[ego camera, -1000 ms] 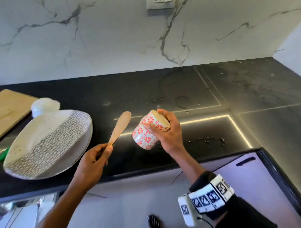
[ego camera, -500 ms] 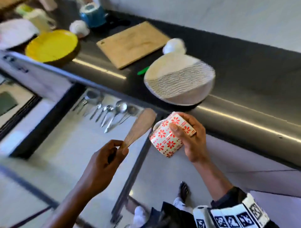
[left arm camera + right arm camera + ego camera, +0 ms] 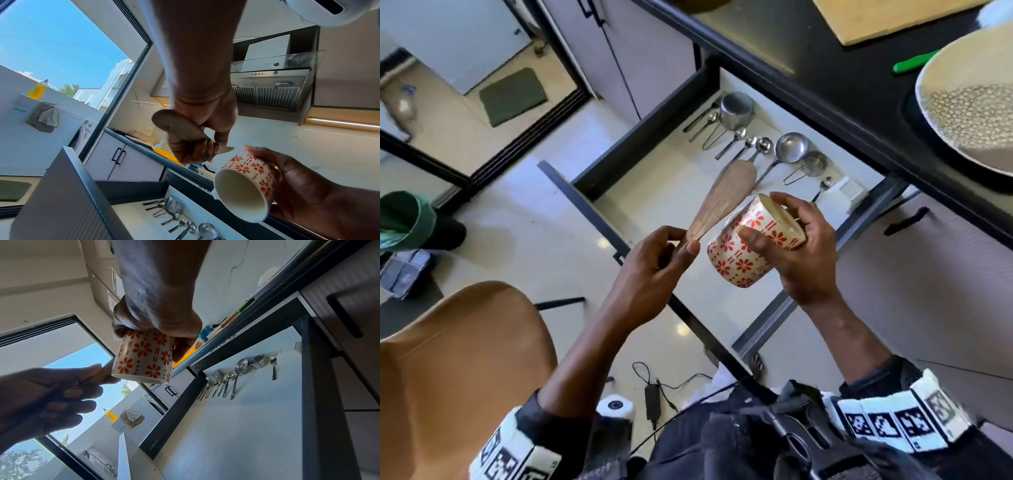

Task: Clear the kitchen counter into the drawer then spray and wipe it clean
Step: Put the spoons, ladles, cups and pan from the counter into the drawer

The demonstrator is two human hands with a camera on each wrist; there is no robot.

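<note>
the left hand (image 3: 654, 253) pinches the narrow handle end of a wooden spatula (image 3: 722, 198) between thumb and fingertips, the broad blade pointing away over the open drawer (image 3: 654, 192). in the left wrist view the fingers (image 3: 191, 152) curl round the spatula's handle, with the blade sticking out above them. the right hand (image 3: 801, 253) grips a white cup with red flowers (image 3: 743, 253), fingers wrapped round its base end and thumb across its side; the cup lies tilted on its side in the air above the drawer's near right part, its mouth turned toward the left hand. cup and spatula are just beside each other; whether they touch i cannot tell.

in the drawer, a row of metal spoons and measuring cups (image 3: 756, 144) lies along the far edge, beside a small steel pot (image 3: 736, 109). above the drawer, the black surface (image 3: 825, 54) carries a wooden cutting board (image 3: 887, 17), a green-handled item (image 3: 914, 61) and a large speckled plate (image 3: 969, 102) at the right edge of the head view.
</note>
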